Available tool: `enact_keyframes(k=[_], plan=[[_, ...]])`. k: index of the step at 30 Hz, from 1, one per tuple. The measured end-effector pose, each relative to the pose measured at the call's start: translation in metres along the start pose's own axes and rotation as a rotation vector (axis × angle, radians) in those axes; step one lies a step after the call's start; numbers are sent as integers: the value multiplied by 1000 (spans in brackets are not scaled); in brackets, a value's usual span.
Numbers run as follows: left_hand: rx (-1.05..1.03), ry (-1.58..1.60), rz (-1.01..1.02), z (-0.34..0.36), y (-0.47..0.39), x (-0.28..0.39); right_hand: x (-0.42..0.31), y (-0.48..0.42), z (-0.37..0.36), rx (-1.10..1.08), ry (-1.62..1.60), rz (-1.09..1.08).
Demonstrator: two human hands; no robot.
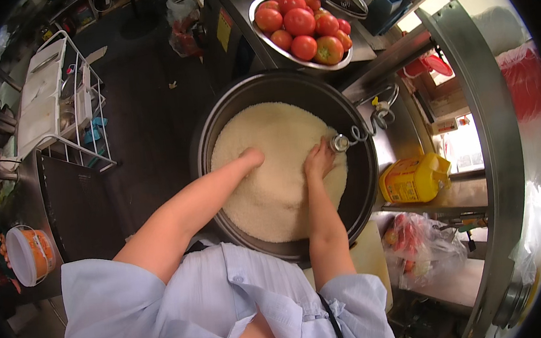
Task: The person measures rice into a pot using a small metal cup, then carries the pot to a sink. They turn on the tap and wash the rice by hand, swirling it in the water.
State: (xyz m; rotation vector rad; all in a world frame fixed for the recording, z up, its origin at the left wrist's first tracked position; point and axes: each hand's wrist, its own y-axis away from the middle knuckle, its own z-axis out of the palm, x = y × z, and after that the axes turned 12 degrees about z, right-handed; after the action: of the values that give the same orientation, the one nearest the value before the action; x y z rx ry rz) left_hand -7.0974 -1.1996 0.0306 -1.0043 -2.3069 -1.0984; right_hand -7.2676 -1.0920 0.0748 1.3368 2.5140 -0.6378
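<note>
A large round dark metal pot (205, 141) stands before me, holding a broad mound of pale uncooked rice (272, 130). On the left side of the mound, my left hand (253, 158) is sunk into the grains, so its fingers are hidden. My right hand (319, 159) lies at the right side of the rice, fingers pointing away from me and partly spread; whether grains lie under its palm cannot be seen. Close beside its fingertips is a metal spray head (339, 143) on a coiled hose, over the pot's right inner wall.
A metal bowl (260, 33) of tomatoes (299, 21) stands beyond the pot. To the right are a yellow plastic jug (413, 178) and bagged produce (410, 243). A white wire rack (101, 106) and an orange-labelled plastic bucket (31, 255) are at the left.
</note>
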Motion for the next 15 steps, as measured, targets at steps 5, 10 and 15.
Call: enact_keyframes(k=[5,10,15], plan=[[251,720,-417,-17,31,45,-17,33,29,-103,-139,-254],[415,941,-268,-14,24,28,-59,59,13,-323,-275,-434],[368,1006,-200,-4,25,26,-71,92,8,-508,-522,-374]])
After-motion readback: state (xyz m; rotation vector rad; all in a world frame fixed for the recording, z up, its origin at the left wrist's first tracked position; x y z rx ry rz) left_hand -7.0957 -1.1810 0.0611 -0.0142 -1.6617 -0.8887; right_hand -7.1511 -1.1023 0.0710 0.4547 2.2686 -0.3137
